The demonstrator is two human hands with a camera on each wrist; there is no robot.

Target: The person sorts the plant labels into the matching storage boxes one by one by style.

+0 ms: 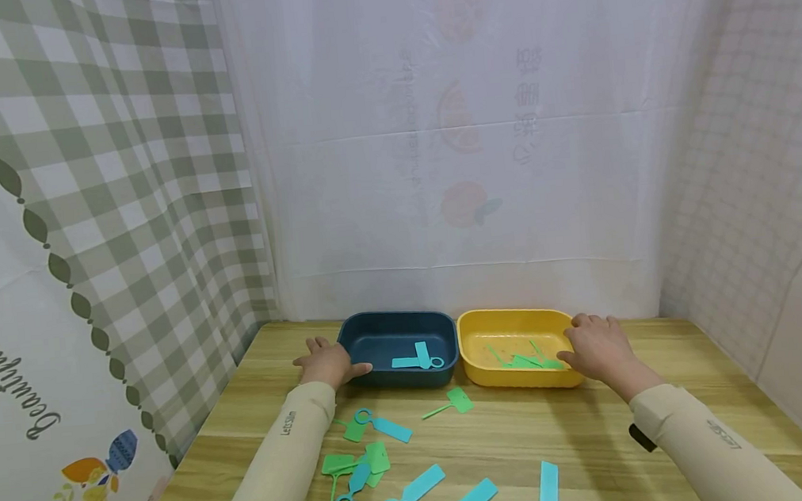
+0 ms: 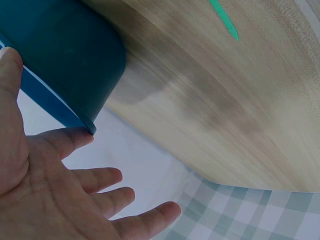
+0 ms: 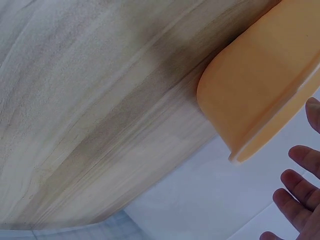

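Note:
At the left end of a dark blue bin (image 1: 412, 378), my left hand (image 1: 328, 362) has its fingers spread. In the left wrist view, the thumb and index fingertip of that hand (image 2: 55, 185) touch the bin's rim. Inside lie light blue ring-ended tags (image 1: 421, 354). A yellow bin (image 1: 520, 378) stands close on its right, with green tags (image 1: 525, 361) inside. My right hand (image 1: 601, 347) is at that bin's right end, its thumb over the rim. Its fingers (image 3: 297, 187) are spread in the right wrist view; whether they touch the rim I cannot tell.
Several loose tags lie on the wooden table (image 1: 646, 436) before the bins: a green one (image 1: 459, 400), blue ones (image 1: 421, 483), and an overlapping green and blue pile (image 1: 376, 457) by the left forearm. A white cloth (image 1: 454, 198) hangs behind; a checked cloth (image 1: 173, 183) hangs left.

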